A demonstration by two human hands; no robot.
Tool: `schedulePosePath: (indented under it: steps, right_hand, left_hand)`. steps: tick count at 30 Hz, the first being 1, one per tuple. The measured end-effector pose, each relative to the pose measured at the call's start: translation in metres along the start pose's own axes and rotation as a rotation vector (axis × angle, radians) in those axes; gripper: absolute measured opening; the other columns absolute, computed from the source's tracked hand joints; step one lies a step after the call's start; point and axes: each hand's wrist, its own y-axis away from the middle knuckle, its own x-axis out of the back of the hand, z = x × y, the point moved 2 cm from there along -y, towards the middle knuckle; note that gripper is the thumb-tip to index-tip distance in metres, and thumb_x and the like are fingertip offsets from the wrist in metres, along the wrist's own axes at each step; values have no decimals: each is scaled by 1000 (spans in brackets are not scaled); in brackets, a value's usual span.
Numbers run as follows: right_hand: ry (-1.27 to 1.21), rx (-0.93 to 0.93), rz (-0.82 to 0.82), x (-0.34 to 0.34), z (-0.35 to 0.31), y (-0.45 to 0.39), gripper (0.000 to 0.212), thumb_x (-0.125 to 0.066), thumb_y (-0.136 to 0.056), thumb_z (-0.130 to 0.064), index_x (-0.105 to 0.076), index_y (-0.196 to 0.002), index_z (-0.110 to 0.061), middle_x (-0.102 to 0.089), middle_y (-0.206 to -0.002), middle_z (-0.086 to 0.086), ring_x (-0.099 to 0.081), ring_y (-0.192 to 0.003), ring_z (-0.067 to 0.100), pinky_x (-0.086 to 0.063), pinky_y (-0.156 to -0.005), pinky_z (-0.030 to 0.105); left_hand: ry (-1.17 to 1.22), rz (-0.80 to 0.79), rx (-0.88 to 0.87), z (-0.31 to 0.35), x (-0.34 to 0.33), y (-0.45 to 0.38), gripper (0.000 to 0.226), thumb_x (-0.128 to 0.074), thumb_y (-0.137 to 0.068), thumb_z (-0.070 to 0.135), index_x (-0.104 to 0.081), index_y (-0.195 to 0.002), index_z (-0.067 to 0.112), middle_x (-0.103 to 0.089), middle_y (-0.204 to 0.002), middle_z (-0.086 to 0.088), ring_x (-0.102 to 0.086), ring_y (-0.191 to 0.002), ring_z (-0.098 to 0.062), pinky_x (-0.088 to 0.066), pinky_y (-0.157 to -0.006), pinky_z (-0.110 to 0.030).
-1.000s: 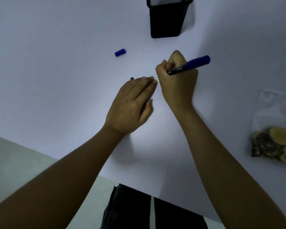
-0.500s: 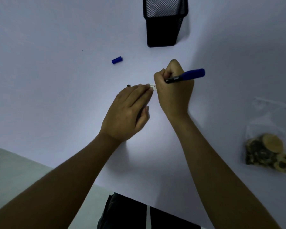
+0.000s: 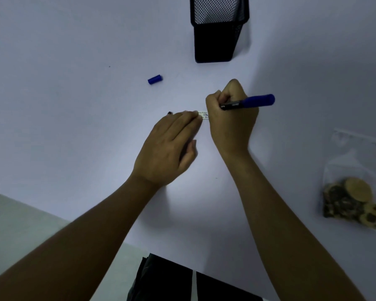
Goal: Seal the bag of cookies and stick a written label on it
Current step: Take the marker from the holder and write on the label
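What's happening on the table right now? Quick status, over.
Right hand writing with marker; left hand pins label. Cookie bag untouched, far right. Nothing in the way.

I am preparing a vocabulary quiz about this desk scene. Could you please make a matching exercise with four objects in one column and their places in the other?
Objects:
1. small blue pen cap
2. black mesh metal pen holder
3. clear plastic bag of cookies
4. blue-and-black marker pen

Places:
A. gripped in the right hand
B. lying at the table's right edge
C. standing at the far side of the table
D. lying loose, left of the holder

Pairs: 1-D, 2-C, 3-B, 4-A
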Motion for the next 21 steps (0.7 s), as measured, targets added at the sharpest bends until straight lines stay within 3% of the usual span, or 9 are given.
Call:
schedulePosePath:
  steps: [3, 7, 15, 21]
  right_hand:
    - [9, 14, -12, 0, 1, 0, 23, -61, -86, -13, -43, -71, -14, -42, -53, -8, -43, -44, 6, -38, -45, 9]
    - [20, 10, 2, 1, -1, 2, 23, -61, -85, -14, -42, -71, -16, -40, -52, -16, -47, -44, 5, -41, -47, 8]
    - [22, 34, -28, -2, -2, 2, 22, -61, -86, -15, -44, -72, -14, -47, -56, -4, -49, -47, 9, -38, -47, 10]
    - [29, 17, -24, -2, -1, 3, 22, -61, -86, -15, -44, -72, -14, -46, -55, -6, -46, -45, 7, -37, -45, 8]
  left_hand:
    - [-6, -2, 5, 0, -1, 1, 44, -46, -95, 25, -52, -135, 7, -56, -137, -10, -50, -128, -23, -37, -111, -38]
    - [-12, -8, 10, 0, -1, 1, 44, -46, -96, 26, -52, -135, 8, -55, -137, -9, -49, -129, -22, -35, -113, -35]
    - [-11, -11, 18, -2, -1, 1, 45, -45, -95, 27, -52, -135, 8, -55, -138, -9, -49, -129, -21, -32, -114, -32]
    - [-12, -7, 18, -2, 0, 3, 45, -46, -95, 27, -52, -135, 8, -56, -137, -9, -49, -129, -21, -32, -114, -32]
